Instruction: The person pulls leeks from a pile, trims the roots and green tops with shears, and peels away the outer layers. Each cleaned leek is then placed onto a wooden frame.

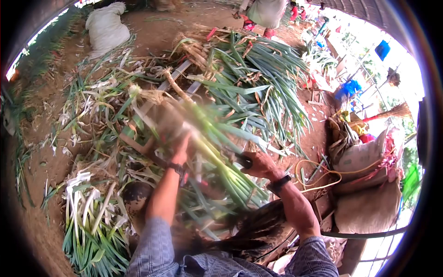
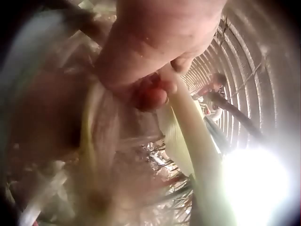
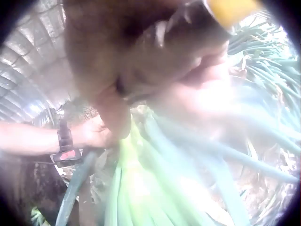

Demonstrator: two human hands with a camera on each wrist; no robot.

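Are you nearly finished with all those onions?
Not nearly. Seemingly done: a pile of clean white-stalked green onions lies lower left. In hand: the left hand grips a blurred bunch of long green onions, the right hand against it. Left: a big heap of green onions with brown roots behind.

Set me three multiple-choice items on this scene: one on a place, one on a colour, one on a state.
1. Where does the white sack lie? A on bare ground; B on the person's lap; C on a table.
2. What colour are the leaves of the held stalks? A red; B green; C blue.
3. What does the left hand do? A grips the stalks; B hangs idle; C lies flat on the ground.
Key: 1 A, brown soil surrounds it; 2 B, green shows in the head view; 3 A, its fingers curl round them, while the right hand grips a dark handle.
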